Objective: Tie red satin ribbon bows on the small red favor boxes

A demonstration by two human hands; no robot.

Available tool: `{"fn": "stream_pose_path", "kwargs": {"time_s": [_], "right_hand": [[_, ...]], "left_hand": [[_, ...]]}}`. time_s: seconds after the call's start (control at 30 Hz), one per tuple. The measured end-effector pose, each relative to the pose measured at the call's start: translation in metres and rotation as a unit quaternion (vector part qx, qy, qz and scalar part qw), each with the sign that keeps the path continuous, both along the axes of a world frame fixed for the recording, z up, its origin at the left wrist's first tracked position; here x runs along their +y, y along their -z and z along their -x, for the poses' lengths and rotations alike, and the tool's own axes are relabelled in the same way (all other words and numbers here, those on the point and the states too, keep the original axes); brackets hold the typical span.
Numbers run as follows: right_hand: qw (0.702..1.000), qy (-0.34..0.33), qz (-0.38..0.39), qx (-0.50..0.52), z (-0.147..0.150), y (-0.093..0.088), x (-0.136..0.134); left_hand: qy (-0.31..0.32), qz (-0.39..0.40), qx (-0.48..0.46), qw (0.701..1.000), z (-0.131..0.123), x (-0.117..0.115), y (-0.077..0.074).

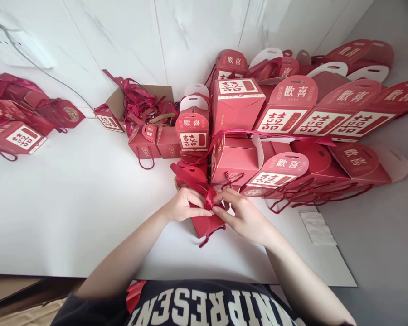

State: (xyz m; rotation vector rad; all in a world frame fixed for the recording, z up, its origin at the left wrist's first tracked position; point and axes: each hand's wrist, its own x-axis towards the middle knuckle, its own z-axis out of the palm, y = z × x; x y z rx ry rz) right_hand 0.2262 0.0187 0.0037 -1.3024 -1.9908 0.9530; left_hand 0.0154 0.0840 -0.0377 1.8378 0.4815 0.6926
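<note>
A small red gift box (204, 225) lies on the white table in front of me, with a dark red cord at its near corner. Over its top runs a red satin ribbon (209, 198), gathered between my two hands. My left hand (187, 204) pinches the ribbon from the left side. From the right, my right hand (242, 213) has thumb and fingertips closed on the same ribbon. One ribbon tail stretches up and left, past a red box top just behind. The exact fold or knot under my fingertips is hidden.
Stacked red gift boxes (282, 122) crowd the right and back. A cardboard box of tangled ribbons (149, 106) stands against the tiled wall. More red boxes (23, 136) sit at far left, and a folded white tissue (317, 227) lies near the right edge.
</note>
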Motion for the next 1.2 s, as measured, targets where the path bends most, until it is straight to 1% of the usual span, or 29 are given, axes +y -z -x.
{"fn": "stream_pose_path", "kwargs": {"time_s": [0.17,0.27,0.33,0.43,0.53,0.63,0.7,0.77,0.83,0.9,0.97,1.03,1.13,1.2], "right_hand": [[0.996,-0.009,0.009,0.092,0.015,0.009,0.007],[0.992,0.02,0.02,0.125,0.019,0.011,0.008],[0.985,0.042,0.044,0.16,0.02,0.012,0.008],[0.964,0.075,0.082,0.24,0.019,0.017,0.005],[0.941,0.131,0.074,0.302,0.019,0.023,-0.001],[0.909,0.193,0.075,0.361,0.023,0.029,-0.007],[0.894,0.215,0.09,0.383,0.027,0.029,-0.01],[0.892,0.223,0.091,0.383,0.031,0.027,-0.011],[0.889,0.239,0.08,0.382,0.033,0.025,-0.011],[0.878,0.269,0.068,0.389,0.035,0.025,-0.013],[0.861,0.31,0.051,0.401,0.034,0.026,-0.017],[0.836,0.348,0.02,0.423,0.031,0.026,-0.02],[0.801,0.389,-0.039,0.454,0.027,0.022,-0.025],[0.788,0.406,-0.09,0.454,0.025,0.015,-0.029]], "left_hand": [[-0.001,-0.014,-0.022,1.0,0.0,0.0,0.002],[0.0,-0.009,-0.019,1.0,0.0,0.0,0.002],[0.007,-0.006,-0.016,1.0,-0.001,0.0,0.0],[0.007,-0.024,-0.019,1.0,-0.002,0.0,-0.001],[-0.001,-0.041,-0.017,0.999,-0.003,0.001,-0.001],[0.005,-0.03,-0.011,0.999,-0.002,0.001,0.0],[-0.002,-0.033,-0.008,0.999,-0.002,0.001,0.001],[-0.017,-0.044,-0.01,0.999,-0.003,0.0,0.001],[-0.025,-0.047,-0.014,0.998,-0.003,0.0,0.0],[-0.016,-0.029,-0.02,0.999,-0.003,-0.001,-0.001],[-0.001,0.004,-0.018,1.0,-0.003,-0.001,-0.002],[0.006,0.023,-0.005,1.0,-0.002,-0.001,-0.002],[-0.01,-0.003,0.011,1.0,-0.001,0.0,-0.002],[-0.022,-0.018,0.014,1.0,-0.001,0.0,-0.003]]}}
